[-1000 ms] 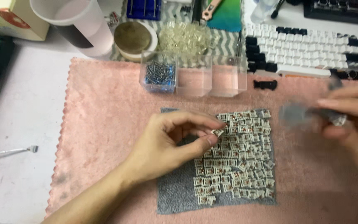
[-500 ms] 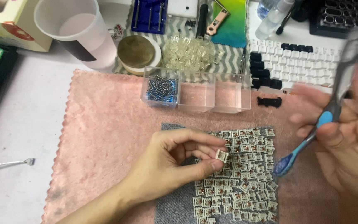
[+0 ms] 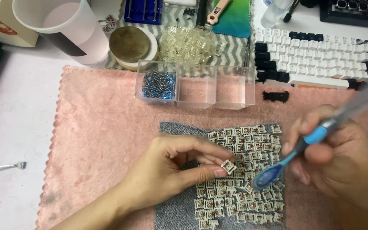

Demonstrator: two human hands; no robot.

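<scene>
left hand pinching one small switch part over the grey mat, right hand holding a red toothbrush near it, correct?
Not quite: the toothbrush is blue, not red, as the head view shows. The rest holds: the left hand pinches one small switch part over the grey mat, and the right hand holds the brush near it.

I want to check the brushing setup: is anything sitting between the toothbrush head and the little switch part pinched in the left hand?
Nothing visible does. The left hand pinches the small switch part above the grey mat, and the blue toothbrush in the right hand has open space across to it.
</scene>
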